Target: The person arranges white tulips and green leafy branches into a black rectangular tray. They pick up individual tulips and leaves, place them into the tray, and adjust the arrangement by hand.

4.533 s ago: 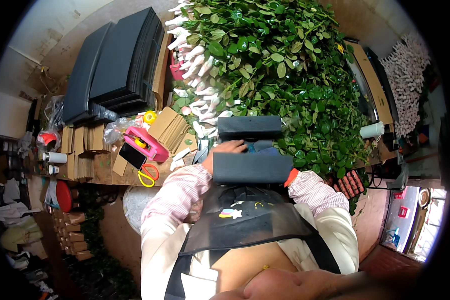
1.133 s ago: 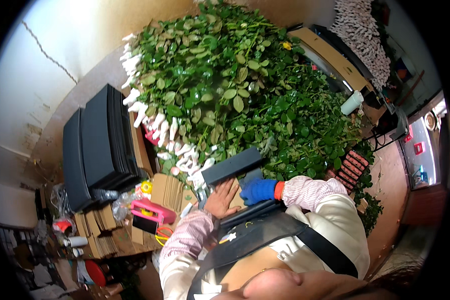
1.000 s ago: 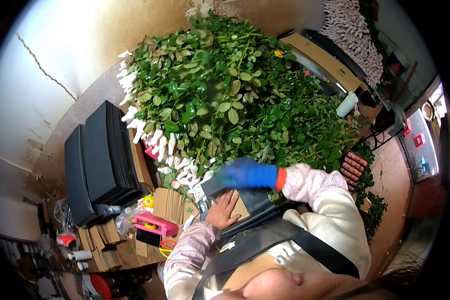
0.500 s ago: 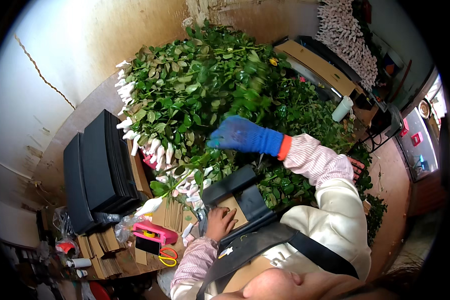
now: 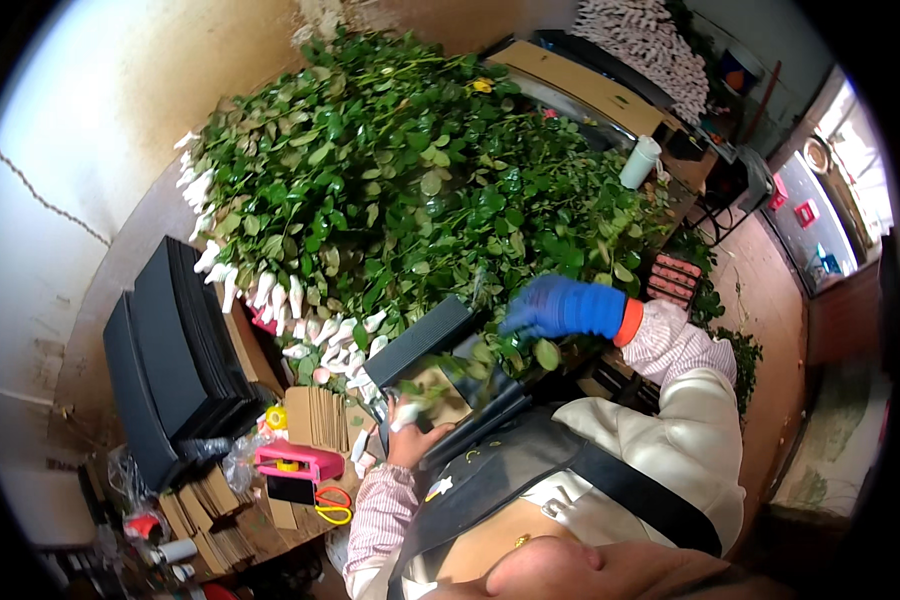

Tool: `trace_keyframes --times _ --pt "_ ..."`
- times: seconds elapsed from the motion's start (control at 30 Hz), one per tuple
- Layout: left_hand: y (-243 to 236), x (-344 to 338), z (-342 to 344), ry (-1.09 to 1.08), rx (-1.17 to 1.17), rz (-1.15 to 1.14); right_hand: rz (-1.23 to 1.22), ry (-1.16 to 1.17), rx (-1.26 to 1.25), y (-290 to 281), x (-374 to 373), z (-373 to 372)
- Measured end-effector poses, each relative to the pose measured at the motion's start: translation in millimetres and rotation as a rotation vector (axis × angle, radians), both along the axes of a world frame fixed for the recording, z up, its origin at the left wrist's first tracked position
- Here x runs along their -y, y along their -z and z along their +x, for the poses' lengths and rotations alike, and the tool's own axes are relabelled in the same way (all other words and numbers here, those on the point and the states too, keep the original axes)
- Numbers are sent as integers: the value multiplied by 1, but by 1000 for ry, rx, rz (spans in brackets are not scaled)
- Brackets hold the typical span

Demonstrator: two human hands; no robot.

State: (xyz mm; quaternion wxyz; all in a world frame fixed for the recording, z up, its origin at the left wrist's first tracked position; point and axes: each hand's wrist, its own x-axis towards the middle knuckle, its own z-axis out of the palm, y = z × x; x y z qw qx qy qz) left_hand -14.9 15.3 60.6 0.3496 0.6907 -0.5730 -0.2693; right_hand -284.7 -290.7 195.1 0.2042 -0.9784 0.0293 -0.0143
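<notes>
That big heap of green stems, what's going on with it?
A person stands at a table piled with leafy green stems, many tipped with white wrapped buds. The right hand, in a blue glove, grips a leafy stem at the heap's near edge. The bare left hand rests on a dark tray lined with cardboard. Black trays, cardboard pieces and yellow scissors lie to the left.

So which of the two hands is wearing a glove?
The right hand, in a blue glove, reaching into the green leaves. The left hand is bare.
</notes>
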Motion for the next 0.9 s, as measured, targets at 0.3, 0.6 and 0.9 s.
trace_keyframes --times 0.3,0.6,0.9 --pt "5 4 -2 150 166 -77 -2 65 -516 97 -9 -55" --pt "-5 7 8 222 101 -31 -226 165 180 -21 72 120" --pt "3 22 8 264 178 -63 -844 362 487 -18 213 341"
